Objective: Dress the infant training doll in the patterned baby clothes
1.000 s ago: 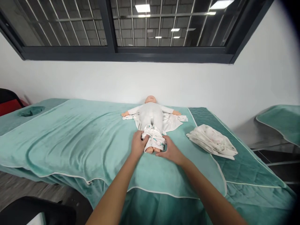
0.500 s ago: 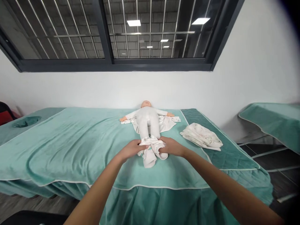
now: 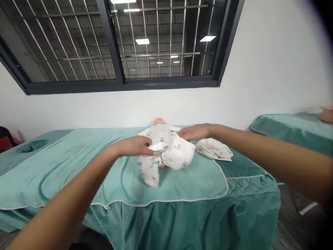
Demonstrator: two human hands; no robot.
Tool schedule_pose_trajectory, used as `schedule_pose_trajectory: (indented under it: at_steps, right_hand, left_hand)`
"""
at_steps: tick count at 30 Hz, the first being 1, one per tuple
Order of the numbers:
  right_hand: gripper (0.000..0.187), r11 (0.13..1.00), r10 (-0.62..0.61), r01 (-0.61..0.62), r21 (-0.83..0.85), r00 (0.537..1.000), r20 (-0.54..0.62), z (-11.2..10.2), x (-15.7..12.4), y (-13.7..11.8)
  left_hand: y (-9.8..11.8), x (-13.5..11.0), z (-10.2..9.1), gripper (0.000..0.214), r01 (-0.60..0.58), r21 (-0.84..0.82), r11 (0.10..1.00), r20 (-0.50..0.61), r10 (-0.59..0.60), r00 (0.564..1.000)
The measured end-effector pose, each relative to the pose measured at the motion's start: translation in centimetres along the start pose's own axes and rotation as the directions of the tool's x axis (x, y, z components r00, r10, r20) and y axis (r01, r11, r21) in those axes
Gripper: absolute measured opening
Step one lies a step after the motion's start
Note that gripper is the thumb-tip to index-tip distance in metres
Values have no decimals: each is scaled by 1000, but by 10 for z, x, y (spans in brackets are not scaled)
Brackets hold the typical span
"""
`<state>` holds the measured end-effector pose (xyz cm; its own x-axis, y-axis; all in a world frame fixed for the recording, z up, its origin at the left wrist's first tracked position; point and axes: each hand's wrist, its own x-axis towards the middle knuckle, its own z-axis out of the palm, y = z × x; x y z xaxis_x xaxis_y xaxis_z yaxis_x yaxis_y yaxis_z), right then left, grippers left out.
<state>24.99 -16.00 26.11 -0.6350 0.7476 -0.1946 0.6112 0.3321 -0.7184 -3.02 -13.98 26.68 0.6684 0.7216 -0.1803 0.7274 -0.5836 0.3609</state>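
Small white baby pants (image 3: pixel 179 154) with teal prints hang spread in front of a baby doll (image 3: pixel 160 130), covering most of its legs. My left hand (image 3: pixel 136 146) pinches the pants' left side between thumb and fingers. At their upper right edge, my right hand (image 3: pixel 194 132) grips the cloth, its fingertips partly hidden behind it. One pant leg dangles low on the left, blurred by motion. The doll lies on its back in a white suit, head toward the wall; its hands are hidden behind mine and the cloth.
A folded pale printed cloth (image 3: pixel 214 149) lies right of the doll on the teal-covered bed (image 3: pixel 85 166). A barred window (image 3: pixel 161 45) is above the white wall. Another teal-covered bed (image 3: pixel 291 121) stands at the right, and a face hole (image 3: pixel 32 146) shows at far left.
Both hands have lifted the pants up from around the doll's feet and spread them wider. My right hand has moved up and to the right. The view has shifted slightly.
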Motion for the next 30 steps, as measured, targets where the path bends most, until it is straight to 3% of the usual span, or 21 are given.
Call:
schedule_pose_trajectory:
  at_steps: [4, 7, 11, 15, 18, 21, 25, 26, 28, 30]
  right_hand:
    - [51, 985, 36, -40, -169, 999, -25, -45, -12, -68]
    - [48, 931, 102, -96, -353, 995, -1, -69, -19, -110]
    - [46, 893, 174, -246, -377, 961, -214, -84, -27, -150]
    - [41, 868, 85, -231, -440, 941, -327, -87, -38, -181]
    - [40, 888, -37, -144, -437, 924, -380, -86, -46, -198]
    - [29, 923, -115, -56, -380, 904, -412, -86, -52, -207]
    - [11, 935, -263, 113, -336, 858, -441, -81, -56, -212]
    - [9, 932, -289, 143, -332, 848, -445, -79, -57, -212]
    - [12, 937, -304, 185, -298, 851, -428, -75, -59, -213]
    - [12, 947, -290, 206, -244, 878, -382, -71, -62, -211]
  left_hand:
    - [32, -15, -58, 36, 25, 256, 966, -232, 36, 972]
    - [52, -28, -89, 35, 99, 334, 938, -449, 65, 891]
    - [71, -45, -111, 34, 105, 356, 929, -616, 149, 774]
    - [76, -53, -120, 26, -29, 271, 962, -706, 219, 673]
    - [76, -57, -124, 20, -267, 41, 963, -758, 204, 620]
    - [83, -63, -125, 20, -460, -197, 866, -735, 180, 653]
    - [97, -70, -123, 20, -488, -384, 784, -538, 239, 808]
    - [97, -69, -122, 22, -496, -420, 760, -486, 274, 830]
    - [90, -62, -124, 24, -529, -478, 701, -471, 304, 828]
    - [73, -51, -129, 23, -578, -490, 652, -580, 251, 775]
